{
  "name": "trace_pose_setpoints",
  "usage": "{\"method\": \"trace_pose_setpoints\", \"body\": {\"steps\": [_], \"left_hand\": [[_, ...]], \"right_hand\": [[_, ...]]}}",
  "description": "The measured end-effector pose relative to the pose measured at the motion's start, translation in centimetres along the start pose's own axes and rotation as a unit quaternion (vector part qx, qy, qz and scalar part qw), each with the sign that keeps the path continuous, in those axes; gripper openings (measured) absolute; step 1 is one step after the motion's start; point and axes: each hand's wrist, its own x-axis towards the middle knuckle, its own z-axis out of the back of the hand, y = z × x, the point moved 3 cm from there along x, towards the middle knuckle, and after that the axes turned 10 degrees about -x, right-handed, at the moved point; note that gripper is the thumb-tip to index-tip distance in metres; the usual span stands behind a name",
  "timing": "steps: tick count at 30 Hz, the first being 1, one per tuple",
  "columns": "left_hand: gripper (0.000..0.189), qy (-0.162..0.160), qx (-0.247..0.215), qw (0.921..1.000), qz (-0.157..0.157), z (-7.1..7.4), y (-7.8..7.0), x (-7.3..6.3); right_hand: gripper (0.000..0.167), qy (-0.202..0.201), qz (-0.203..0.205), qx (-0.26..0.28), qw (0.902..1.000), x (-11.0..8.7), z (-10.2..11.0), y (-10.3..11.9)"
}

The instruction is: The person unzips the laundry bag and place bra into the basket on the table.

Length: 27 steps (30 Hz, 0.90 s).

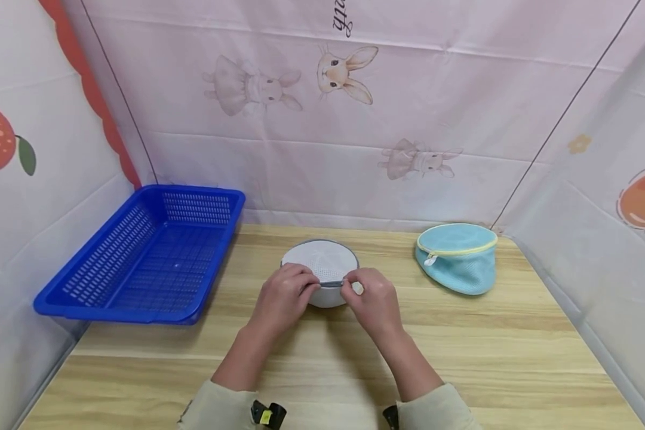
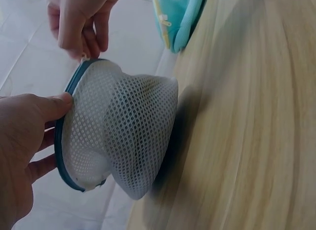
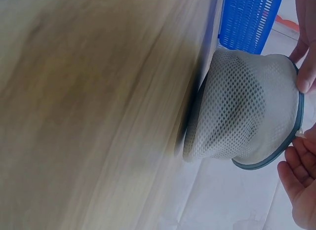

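Note:
A white mesh laundry bag (image 1: 321, 255) with a grey-blue zippered rim sits at mid-table in the head view. Its netted side (image 2: 138, 126) bulges toward the table in the left wrist view. My left hand (image 1: 283, 297) pinches the near rim between thumb and fingers. Just to the right, my right hand (image 1: 375, 300) pinches the same rim at the small white zipper pull (image 3: 299, 134), partly covered by the fingertips. Between the hands a short stretch of zipper (image 1: 331, 284) shows. The lid panel is spread over the top.
At the left of the wooden table (image 1: 489, 352) stands a blue plastic basket (image 1: 215, 263) with slotted walls. A turquoise mesh bag (image 1: 462, 272) with a yellow zipper rests at the right. Printed cloth walls (image 1: 312, 173) enclose the back and sides.

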Motion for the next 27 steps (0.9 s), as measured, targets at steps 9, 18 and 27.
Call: {"method": "trace_pose_setpoints", "body": {"steps": [9, 18, 27], "left_hand": [[0.009, -0.021, 0.021, 0.9995, -0.005, 0.5, 0.4, -0.1], [0.012, -0.031, -0.004, 0.9987, -0.04, -0.8, -0.8, 0.1], [0.011, -0.029, -0.003, 0.9985, -0.047, -1.7, -1.4, -0.4]], "right_hand": [[0.007, 0.01, 0.008, 0.016, 0.9998, 0.0, -0.2, 0.3], [0.008, -0.007, 0.041, 0.044, 0.9982, -0.3, -0.6, 1.4], [0.01, -0.002, 0.037, 0.045, 0.9983, -0.5, -0.6, 1.4]]}}
